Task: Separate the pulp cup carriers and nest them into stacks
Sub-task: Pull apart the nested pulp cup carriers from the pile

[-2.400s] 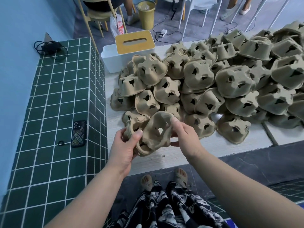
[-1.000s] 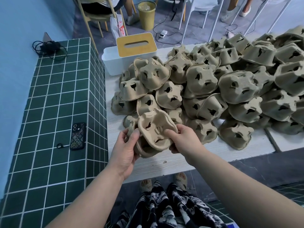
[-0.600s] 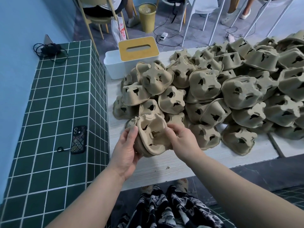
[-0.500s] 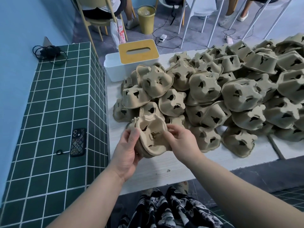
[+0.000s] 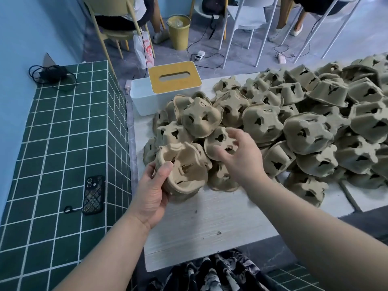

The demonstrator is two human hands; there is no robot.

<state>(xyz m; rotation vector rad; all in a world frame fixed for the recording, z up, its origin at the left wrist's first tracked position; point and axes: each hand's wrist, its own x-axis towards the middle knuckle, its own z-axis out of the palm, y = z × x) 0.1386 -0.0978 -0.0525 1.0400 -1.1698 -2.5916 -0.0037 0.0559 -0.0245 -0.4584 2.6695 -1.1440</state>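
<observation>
My left hand [image 5: 152,194] gripped a nested stack of tan pulp cup carriers [image 5: 183,169] above the white wooden desk [image 5: 201,223], my right hand [image 5: 241,156] hovered open-fingered over the heaped pile of loose tan carriers [image 5: 294,131]

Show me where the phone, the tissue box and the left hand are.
phone [image 5: 93,195]: head view, middle of its patterned case.
tissue box [image 5: 174,78]: head view, yellow lid beside the slot.
left hand [image 5: 151,191]: head view, palm.

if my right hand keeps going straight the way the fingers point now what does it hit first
Most likely the upturned brown pulp cup carrier directly under the spread fingers of the right hand, at the near edge of the heap. The fingertips appear nearly on it, though one view leaves the depth uncertain.
</observation>
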